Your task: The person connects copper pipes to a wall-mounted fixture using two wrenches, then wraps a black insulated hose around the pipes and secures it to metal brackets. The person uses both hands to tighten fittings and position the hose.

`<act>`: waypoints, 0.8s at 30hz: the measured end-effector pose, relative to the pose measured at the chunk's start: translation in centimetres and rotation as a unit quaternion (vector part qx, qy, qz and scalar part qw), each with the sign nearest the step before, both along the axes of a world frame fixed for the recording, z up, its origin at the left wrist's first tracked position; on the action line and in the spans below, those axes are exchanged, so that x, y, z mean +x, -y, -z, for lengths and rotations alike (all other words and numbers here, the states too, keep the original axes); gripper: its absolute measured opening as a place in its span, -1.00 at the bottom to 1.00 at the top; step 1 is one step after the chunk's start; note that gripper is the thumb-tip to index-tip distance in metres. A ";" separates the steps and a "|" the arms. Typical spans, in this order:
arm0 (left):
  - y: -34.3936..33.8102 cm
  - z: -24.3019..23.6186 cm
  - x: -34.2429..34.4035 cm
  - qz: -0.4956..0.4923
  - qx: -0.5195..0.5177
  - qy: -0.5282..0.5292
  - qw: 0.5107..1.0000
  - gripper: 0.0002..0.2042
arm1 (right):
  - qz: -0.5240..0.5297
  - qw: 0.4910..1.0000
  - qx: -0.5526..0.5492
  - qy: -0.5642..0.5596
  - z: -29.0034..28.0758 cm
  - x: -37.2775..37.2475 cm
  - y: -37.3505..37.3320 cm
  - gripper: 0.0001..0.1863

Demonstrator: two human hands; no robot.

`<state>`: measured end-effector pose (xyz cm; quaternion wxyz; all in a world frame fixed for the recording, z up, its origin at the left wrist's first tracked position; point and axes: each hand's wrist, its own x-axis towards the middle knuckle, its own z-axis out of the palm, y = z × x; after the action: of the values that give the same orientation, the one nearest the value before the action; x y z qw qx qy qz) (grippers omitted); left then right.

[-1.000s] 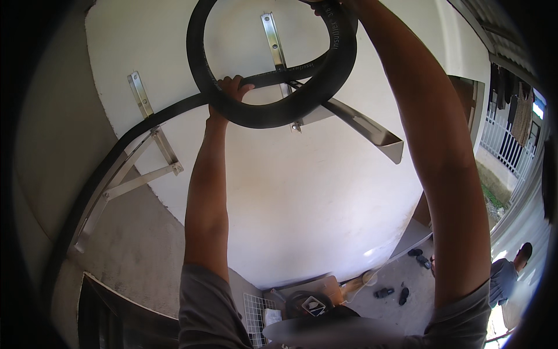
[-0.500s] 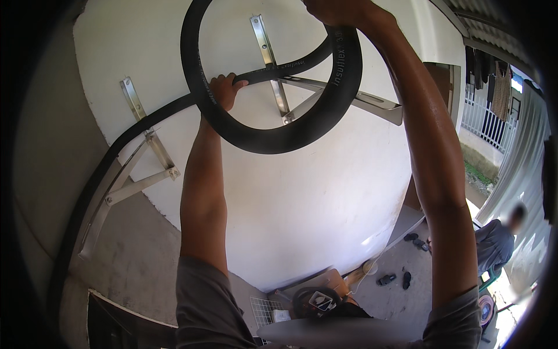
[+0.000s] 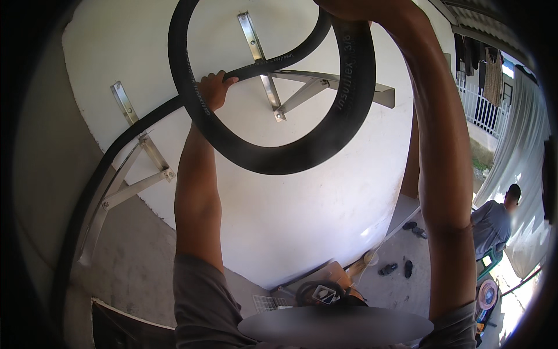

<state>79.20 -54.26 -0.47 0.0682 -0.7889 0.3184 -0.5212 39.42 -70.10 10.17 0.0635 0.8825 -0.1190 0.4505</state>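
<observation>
A thick black foam-insulated pipe (image 3: 278,158) makes a big loop in front of the white wall, and its length runs left and down past two metal wall brackets. My left hand (image 3: 213,93) is closed round the straight stretch of pipe, seen through the loop, with the thumb along it. At the top edge, my right hand (image 3: 347,9) grips the upper right of the loop; its fingers are partly cut off. The right metal bracket (image 3: 268,87) has the pipe crossing its upright. Across the left metal bracket (image 3: 152,152) the pipe passes too.
A grey wall (image 3: 43,134) stands at the left. Below are a wire rack (image 3: 268,303), a cardboard box (image 3: 332,274) and sandals (image 3: 388,269) on the floor. At the right a person in grey (image 3: 491,228) sits near a pale curtain (image 3: 526,168); laundry (image 3: 493,72) hangs beyond.
The loop has come closer and its right side has swung lower and outward with my right hand. My left hand keeps its hold on the pipe. The whole view has shifted slightly.
</observation>
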 end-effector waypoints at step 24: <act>1.2 1.5 2.1 0.039 -0.077 0.140 0.986 -0.55 | -0.465 0.770 0.348 0.265 -0.9 17.9 17.9 -0.30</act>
<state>81.34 -55.46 -1.93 0.0315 -0.6979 0.2950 -0.6519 57.36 -88.04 11.07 -0.4987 0.6376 0.1450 0.5690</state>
